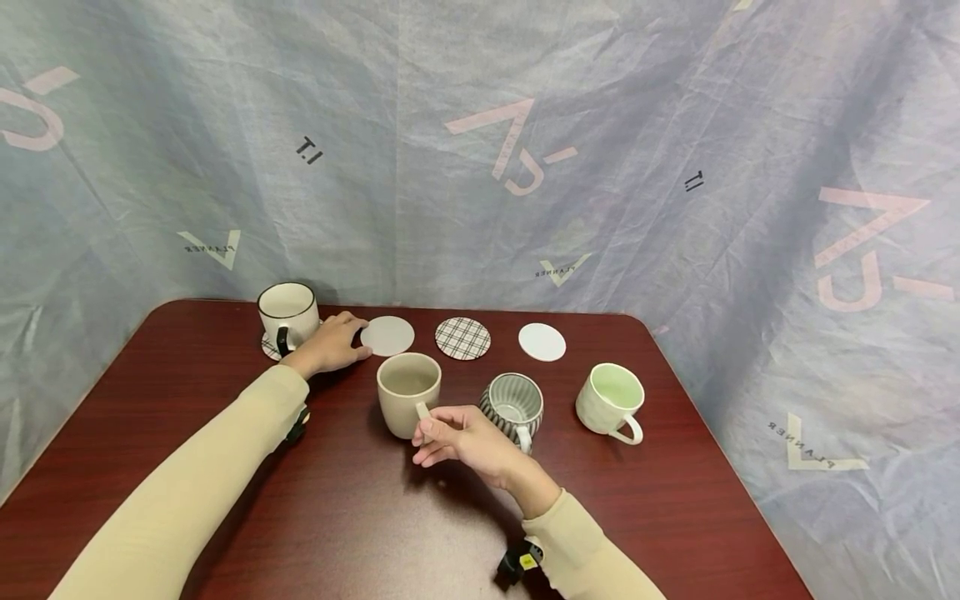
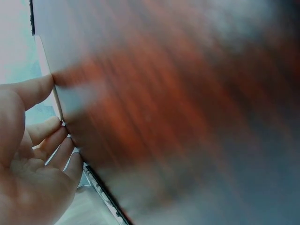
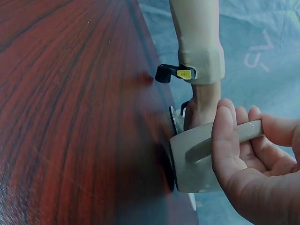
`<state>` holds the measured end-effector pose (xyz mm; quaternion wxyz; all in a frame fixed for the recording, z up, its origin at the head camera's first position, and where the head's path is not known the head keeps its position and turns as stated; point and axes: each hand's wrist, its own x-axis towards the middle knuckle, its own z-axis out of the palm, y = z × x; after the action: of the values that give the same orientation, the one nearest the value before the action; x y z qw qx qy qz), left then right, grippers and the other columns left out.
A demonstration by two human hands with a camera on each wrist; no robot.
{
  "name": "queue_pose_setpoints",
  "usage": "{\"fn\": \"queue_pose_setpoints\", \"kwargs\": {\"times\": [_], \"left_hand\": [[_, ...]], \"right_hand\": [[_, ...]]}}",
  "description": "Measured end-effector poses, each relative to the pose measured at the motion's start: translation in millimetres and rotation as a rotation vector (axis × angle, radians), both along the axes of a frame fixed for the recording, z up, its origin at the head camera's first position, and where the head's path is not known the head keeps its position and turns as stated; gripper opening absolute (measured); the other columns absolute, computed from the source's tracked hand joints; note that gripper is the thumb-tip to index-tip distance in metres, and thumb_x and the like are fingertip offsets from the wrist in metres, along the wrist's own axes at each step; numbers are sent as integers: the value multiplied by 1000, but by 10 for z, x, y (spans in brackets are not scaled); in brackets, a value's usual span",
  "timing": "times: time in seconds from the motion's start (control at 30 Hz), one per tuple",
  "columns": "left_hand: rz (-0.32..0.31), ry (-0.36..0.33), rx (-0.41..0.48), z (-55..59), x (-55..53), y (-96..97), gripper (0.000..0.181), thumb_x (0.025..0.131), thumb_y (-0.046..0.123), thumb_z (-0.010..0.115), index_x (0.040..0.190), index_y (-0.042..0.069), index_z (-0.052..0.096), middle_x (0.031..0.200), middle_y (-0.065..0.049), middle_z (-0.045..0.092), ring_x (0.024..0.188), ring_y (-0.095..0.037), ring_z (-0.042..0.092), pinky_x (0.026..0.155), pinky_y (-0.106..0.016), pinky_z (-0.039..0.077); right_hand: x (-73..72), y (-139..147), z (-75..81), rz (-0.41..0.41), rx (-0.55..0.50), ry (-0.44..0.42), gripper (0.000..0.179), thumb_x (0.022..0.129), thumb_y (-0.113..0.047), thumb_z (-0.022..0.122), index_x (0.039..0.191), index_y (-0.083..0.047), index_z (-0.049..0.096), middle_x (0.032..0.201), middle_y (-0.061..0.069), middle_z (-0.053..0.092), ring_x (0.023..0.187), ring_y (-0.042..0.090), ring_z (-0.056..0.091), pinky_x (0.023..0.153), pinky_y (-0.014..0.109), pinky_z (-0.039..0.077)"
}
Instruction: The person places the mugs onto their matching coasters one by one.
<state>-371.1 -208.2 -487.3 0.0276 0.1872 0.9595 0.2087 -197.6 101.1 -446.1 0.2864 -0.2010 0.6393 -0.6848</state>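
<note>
Four mugs and four coasters are counted along one bench (image 1: 360, 517). Near the centre of the head view, a beige mug (image 1: 397, 407) is held by its handle, which is pinched between the thumb and fingers of the right hand (image 1: 476, 442); whether its base is touching the bench cannot be told. Left of centre, a plain grey coaster (image 1: 387, 336) is approached at its left edge by the left hand (image 1: 332, 344), whose thumb and forefinger are spread apart.

At the left of the frame, one white mug (image 1: 297, 322) with a black rim and handle is seated on a patterned coaster (image 1: 272, 346). Right of the grey coaster, one checked coaster (image 1: 462, 338) and one plain white coaster (image 1: 542, 342) are laid out. Below these, one ribbed grey mug (image 1: 516, 400) is partly covered by the right hand, and one pale green mug (image 1: 609, 402) is placed farther right.
</note>
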Motion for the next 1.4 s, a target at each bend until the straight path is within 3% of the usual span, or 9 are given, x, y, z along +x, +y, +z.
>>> {"fn": "queue_pose_setpoints", "kwargs": {"times": [0.33, 0.9, 1.4], "left_hand": [[-6, 16, -3, 44, 57, 11, 64, 101, 31, 68, 150, -7, 52, 149, -33, 47, 138, -53, 43, 114, -66, 37], [10, 20, -4, 160, 176, 52, 63, 102, 27, 69, 150, -9, 52, 149, -34, 47, 138, -53, 43, 114, -66, 38], [9, 5, -5, 116, 134, 41, 65, 102, 32, 68, 151, -7, 50, 151, -33, 45, 139, -53, 41, 114, -67, 38]], "right_hand": [[16, -26, -12, -13, -20, 15, 39, 112, -14, 54, 116, 25, 57, 99, 5, 72, 86, 16, 76, 84, 34, 63], [35, -75, 45, -110, -54, 73, 33, 110, -16, 59, 113, 16, 64, 101, 6, 72, 86, 16, 76, 85, 34, 63], [-45, -158, 152, -144, -76, 142, 34, 111, -14, 56, 114, 20, 61, 100, 6, 69, 89, 18, 75, 86, 36, 63]]}}
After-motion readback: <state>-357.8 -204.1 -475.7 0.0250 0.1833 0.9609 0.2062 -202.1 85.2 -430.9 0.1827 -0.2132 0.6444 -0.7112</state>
